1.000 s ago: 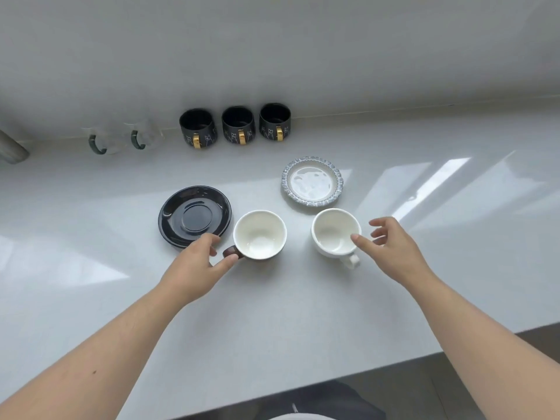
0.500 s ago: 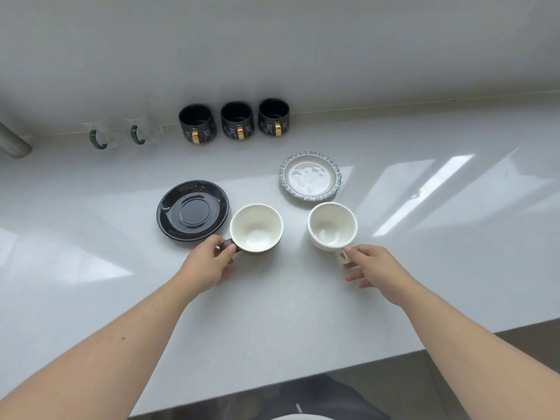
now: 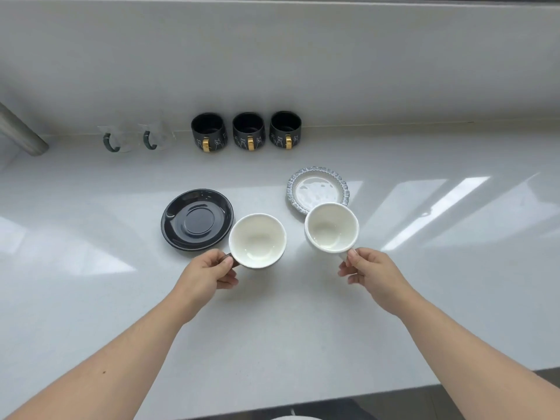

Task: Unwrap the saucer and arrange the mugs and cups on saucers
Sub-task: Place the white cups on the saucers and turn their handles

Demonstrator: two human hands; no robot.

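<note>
Both hands hold a cup by its handle. Left hand (image 3: 209,272): fingers (image 3: 225,262) pinched narrow on the dark handle of the dark-bodied cup (image 3: 257,240), which sits just beside the near-right rim of the black saucer (image 3: 197,219), overlapping it in view; contact cannot be told. That saucer lies up and to the left of the cup. Right hand (image 3: 371,272): fingers (image 3: 351,257) closed on the handle of the white cup (image 3: 331,227), whose far rim overlaps the blue-rimmed saucer (image 3: 318,189); that saucer lies straight ahead, slightly left. Whether either cup is clear of the worktop (image 3: 272,328) is unclear. Judgement: each cup goes to the nearer saucer, no crossing of arms needed.
</note>
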